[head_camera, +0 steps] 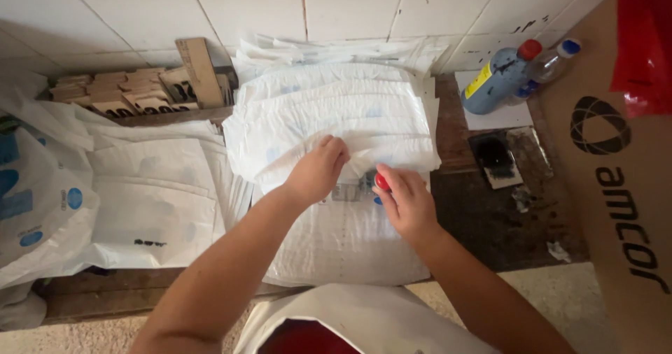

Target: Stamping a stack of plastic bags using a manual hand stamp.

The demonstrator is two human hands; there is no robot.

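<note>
- Left hand (318,168), at the centre of the frame, is pinching the lower edge of the top white bag (350,147); its grip is closing narrowly on that thin sheet and lifting it slightly off the bag below.
- Right hand (406,200), just right of centre, is wrapping its grip around a small stamp with a red knob (381,182); the knob is showing between thumb and fingers, and the stamp's lower end is meeting the printed white sack (343,245) lying flat beneath.
- The fanned stack of white bags (329,105) is lying in the upper centre of the frame, each bag overlapping the next, with the lowest edge reaching the two hands.
- A further pile of white printed bags (150,200) is resting at the left of the frame, on the dark wooden bench (490,228).
- A black ink pad (495,159) is sitting right of the stack, well apart from the right hand.
- Two plastic bottles (507,74), one red-capped and one blue-capped, are lying in the upper right against the tiled wall (245,4).
- Small wooden blocks (133,91) are crowding the upper left.
- A brown cardboard box (616,186) is filling the right edge.
</note>
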